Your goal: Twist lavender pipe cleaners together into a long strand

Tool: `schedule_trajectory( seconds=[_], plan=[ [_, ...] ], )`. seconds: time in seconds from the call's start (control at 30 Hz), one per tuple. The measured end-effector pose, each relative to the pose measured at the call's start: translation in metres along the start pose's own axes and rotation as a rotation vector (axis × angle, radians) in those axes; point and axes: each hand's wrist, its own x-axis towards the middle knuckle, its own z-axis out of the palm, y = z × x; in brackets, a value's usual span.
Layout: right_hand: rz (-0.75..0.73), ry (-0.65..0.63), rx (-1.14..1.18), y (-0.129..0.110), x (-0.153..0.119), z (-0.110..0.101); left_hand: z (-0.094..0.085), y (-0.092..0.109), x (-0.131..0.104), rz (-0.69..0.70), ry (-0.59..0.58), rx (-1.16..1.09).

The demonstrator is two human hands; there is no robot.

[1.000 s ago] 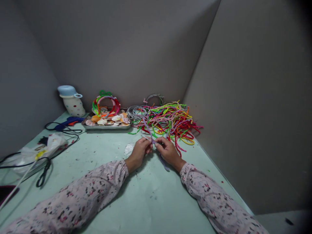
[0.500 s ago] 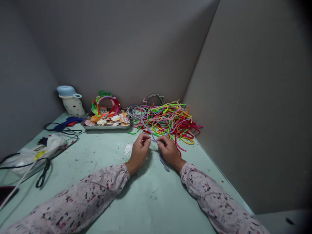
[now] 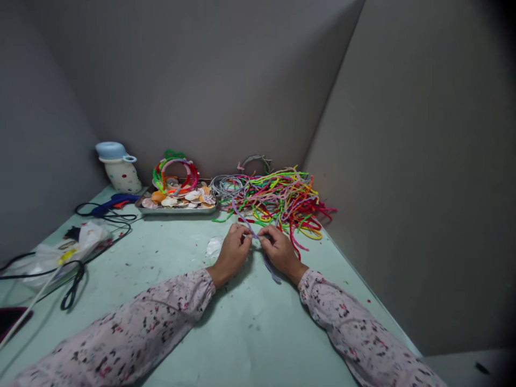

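On a pale green table (image 3: 250, 333), a large tangle of bright fuzzy stems (image 3: 278, 193) lies at the back, beside a metal tray (image 3: 181, 211) of shells (image 3: 169, 201) with colourful hoops (image 3: 179, 174) on it, and a white bottle (image 3: 123, 174) with a blue lid stands farther left. My left hand (image 3: 231, 250) and right hand (image 3: 280, 251) nearly meet in front of the tangle, the right pinching a purple stem (image 3: 245, 219) whose upper end reaches back toward the pile; my left fingertips close at the stem, though I cannot tell how firmly.
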Motion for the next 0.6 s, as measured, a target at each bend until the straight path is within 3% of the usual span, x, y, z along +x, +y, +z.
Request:
schedule_trajectory(
  seconds=[0.6],
  plan=[
    [0.017, 0.013, 0.004, -0.0039, 0.0000, -0.0016, -0.0002, -0.0017, -0.0015, 0.007, -0.039, -0.075]
  ],
)
